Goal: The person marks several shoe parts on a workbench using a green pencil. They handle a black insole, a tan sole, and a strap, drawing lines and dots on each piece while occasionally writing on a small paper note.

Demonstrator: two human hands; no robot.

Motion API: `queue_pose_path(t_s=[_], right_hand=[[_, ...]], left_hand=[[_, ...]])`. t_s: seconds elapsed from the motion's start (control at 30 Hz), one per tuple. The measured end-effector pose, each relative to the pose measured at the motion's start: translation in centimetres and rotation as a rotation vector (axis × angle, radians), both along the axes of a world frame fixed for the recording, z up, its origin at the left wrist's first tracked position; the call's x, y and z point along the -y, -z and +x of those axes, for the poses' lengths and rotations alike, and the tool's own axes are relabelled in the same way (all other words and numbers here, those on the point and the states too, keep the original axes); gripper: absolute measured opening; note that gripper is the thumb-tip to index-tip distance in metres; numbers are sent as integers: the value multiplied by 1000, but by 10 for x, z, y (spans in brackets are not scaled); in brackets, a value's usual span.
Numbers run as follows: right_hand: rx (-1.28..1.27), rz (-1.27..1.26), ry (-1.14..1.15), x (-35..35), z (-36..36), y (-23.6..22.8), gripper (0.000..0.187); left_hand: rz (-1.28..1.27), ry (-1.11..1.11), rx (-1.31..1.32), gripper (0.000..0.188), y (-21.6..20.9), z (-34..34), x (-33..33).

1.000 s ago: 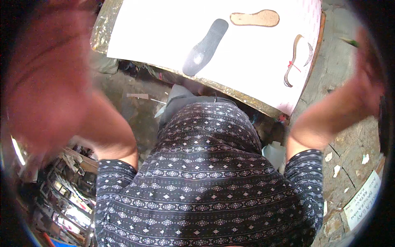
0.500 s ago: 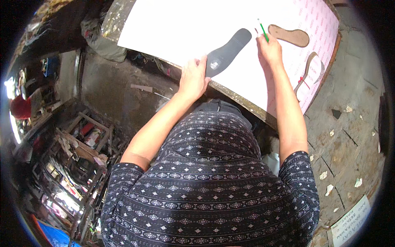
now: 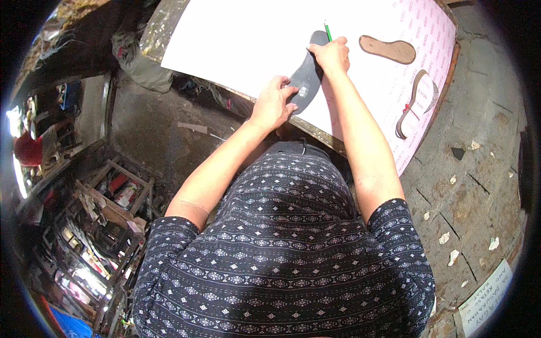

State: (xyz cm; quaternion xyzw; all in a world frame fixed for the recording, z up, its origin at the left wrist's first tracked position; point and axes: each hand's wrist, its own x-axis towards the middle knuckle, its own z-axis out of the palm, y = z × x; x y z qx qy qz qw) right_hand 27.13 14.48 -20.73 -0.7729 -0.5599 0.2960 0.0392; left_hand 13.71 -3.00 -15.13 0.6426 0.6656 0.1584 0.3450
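Observation:
A dark grey shoe sole (image 3: 304, 79) slants across the white sheet (image 3: 236, 39) on the table. At its near, broader end, my left hand (image 3: 273, 104) grips the left edge, with fingertips and thumb on the upper face. My right hand (image 3: 332, 56) is at the narrower far end, its thumb on the sole. That same hand is closed round a green pencil (image 3: 328, 32), whose tip points away from me. Whether the sole lies fully flat cannot be made out. To the right of my right hand rests a brown sole (image 3: 387, 49).
Nearer the table's right edge lies a curved, strap-like piece with a red tie (image 3: 406, 110). The table's worn edge (image 3: 318, 134) runs just before my body. A cluttered wooden rack (image 3: 121, 188) stands at left; scraps (image 3: 453, 257) and a written card (image 3: 487, 301) lie on the floor at right.
My right hand has come left with the pencil, from beside the brown sole onto the dark sole's far end. The dark sole has shifted and turned slightly, and my left hand has moved onto its face.

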Motion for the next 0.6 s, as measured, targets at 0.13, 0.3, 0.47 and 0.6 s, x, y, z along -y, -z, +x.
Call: queue_pose_path(t_s=[0.13, 0.3, 0.47, 0.6], right_hand=[[-940, -217, 317, -12, 11, -27, 35], [-741, 452, -305, -29, 66, -127, 30], [-362, 471, -706, 65, 69, -123, 38], [-49, -87, -1006, 120, 72, -81, 43]], left_hand=[[52, -5, 136, 51, 8, -15, 3], [106, -312, 135, 27, 7, -41, 17], [352, -179, 20, 20, 10, -44, 17], [405, -18, -40, 27, 11, -26, 25]])
